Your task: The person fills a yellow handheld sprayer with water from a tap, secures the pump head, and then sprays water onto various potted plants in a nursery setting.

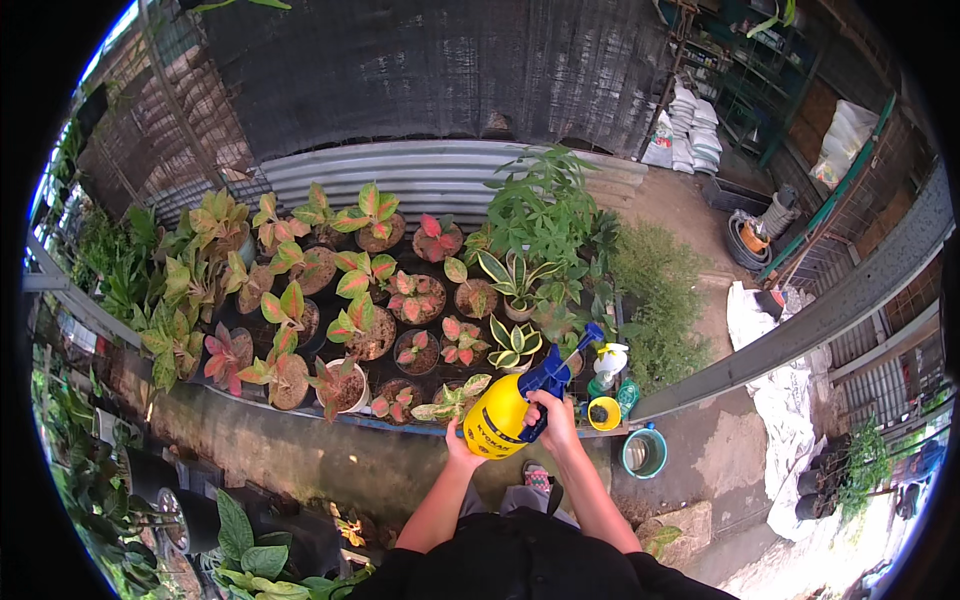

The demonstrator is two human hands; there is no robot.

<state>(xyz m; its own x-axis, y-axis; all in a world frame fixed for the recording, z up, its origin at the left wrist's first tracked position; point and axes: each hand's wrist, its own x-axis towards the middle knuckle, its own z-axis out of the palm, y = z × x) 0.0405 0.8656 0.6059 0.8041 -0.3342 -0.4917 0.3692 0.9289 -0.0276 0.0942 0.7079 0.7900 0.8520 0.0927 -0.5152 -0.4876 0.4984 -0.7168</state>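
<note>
A yellow pressure sprayer bottle (495,417) with a blue pump head is held tilted in front of me, its blue nozzle pointing up to the right. My right hand (551,420) grips the blue handle below the pump head. Under the yellow base, my left hand (463,448) supports the bottle. Just beyond lies a bench of potted aglaonemas with pink and green leaves; one plant with pale variegated leaves (452,403) stands beside the bottle. A snake plant (514,343) with yellow-edged leaves grows in a pot behind the sprayer.
Right of the sprayer are a white-headed spray bottle (610,360), a yellow pot (604,413) with dark contents and a teal bucket (644,453) on the floor. A metal post (795,322) curves across the right. Corrugated metal sheeting (390,171) backs the bench. More potted plants stand lower left.
</note>
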